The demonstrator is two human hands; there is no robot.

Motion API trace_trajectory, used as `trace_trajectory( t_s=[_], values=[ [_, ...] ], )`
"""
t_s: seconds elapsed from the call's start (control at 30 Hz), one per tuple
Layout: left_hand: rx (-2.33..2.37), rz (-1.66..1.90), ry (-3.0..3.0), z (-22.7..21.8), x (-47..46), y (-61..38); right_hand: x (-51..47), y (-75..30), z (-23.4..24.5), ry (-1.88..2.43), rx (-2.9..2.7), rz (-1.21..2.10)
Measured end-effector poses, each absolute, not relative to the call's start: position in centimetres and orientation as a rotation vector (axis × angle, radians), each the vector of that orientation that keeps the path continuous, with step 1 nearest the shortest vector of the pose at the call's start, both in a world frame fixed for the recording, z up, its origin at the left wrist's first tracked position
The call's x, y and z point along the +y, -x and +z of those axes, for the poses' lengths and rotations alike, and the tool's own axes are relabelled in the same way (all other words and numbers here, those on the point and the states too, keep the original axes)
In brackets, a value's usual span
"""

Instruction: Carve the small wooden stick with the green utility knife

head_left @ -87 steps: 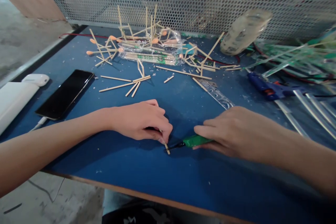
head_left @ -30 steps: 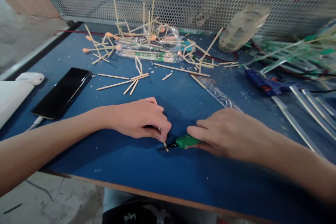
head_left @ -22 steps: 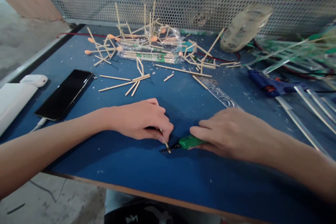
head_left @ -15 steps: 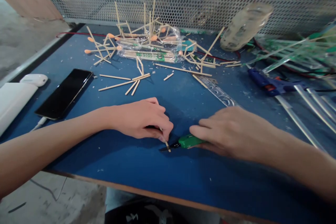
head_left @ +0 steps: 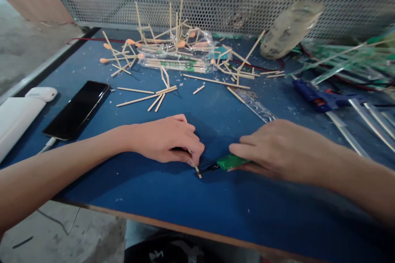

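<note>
My left hand (head_left: 166, 139) rests on the blue table (head_left: 148, 197), fingers pinched on a thin wooden stick (head_left: 198, 170) whose short end pokes out below the fingertips. My right hand (head_left: 280, 150) is closed round a green-handled cutter (head_left: 230, 161). The cutter's dark blade tip lies against the stick's protruding end. Both hands sit near the table's front edge, a short gap between them.
Loose wooden sticks (head_left: 145, 98) and glued stick frames (head_left: 173, 33) lie behind, with a plastic packet (head_left: 175, 63). A black phone (head_left: 77, 109) and white case (head_left: 41, 93) sit left. A clear ruler (head_left: 254, 107), blue glue gun (head_left: 317, 98), glue rods (head_left: 370, 119) and tape roll (head_left: 288, 28) lie right.
The cutter's blade has slid to and fro across the stick's end and now sits slightly further right. My left hand has kept still on the stick.
</note>
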State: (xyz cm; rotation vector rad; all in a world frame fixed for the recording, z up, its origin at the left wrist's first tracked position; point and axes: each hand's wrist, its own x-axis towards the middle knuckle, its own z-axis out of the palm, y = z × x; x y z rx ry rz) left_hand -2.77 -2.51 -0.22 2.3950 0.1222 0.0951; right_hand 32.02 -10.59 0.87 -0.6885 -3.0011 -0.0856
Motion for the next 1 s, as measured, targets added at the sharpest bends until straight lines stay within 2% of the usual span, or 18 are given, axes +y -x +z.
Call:
trace_trajectory(
  t_s=[0.33, 0.8, 1.0],
  values=[
    [0.029, 0.2, -2.459, -0.39, -2.55, 2.84, -11.41, -31.94, 0.91, 0.775, -3.0, -0.092],
    [0.072, 0.148, -2.433, -0.29, -2.54, 2.98, -10.66, -32.15, 0.94, 0.69, -3.017, 0.011],
    [0.119, 0.102, -2.41, -0.28, -2.6, 2.89, -10.68, -31.9, 1.12, 0.782, -3.063, 0.048]
  ],
)
